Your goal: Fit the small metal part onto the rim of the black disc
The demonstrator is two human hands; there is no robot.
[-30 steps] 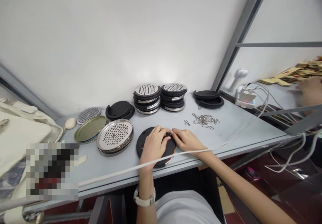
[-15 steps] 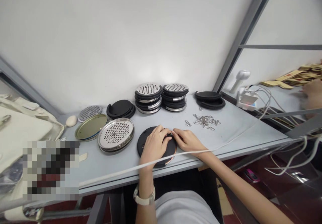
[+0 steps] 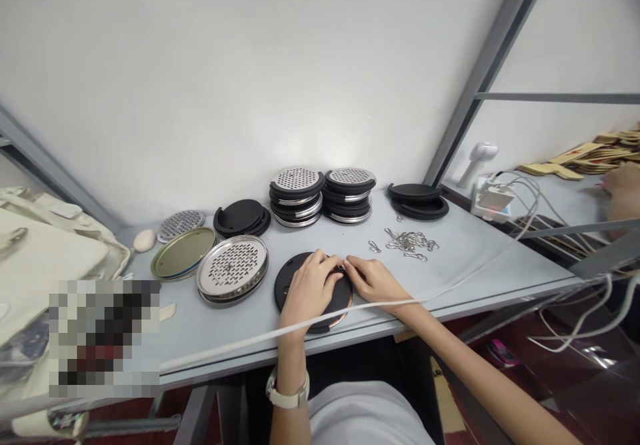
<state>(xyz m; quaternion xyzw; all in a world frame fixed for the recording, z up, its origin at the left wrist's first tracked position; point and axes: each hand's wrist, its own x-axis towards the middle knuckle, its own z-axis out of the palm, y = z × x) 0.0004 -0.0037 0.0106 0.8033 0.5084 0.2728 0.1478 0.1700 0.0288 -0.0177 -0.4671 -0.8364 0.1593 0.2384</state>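
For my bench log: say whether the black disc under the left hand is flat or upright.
Flat: the black disc shows its broad face upward beneath the left hand.

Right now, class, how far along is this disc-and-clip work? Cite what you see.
Looks done: two stacks topped with perforated plates. In hand: a black disc, left hand on top, right hand at its edge. Apparently left: scattered clips, loose perforated plates and black covers; exactly how many, I can't tell.
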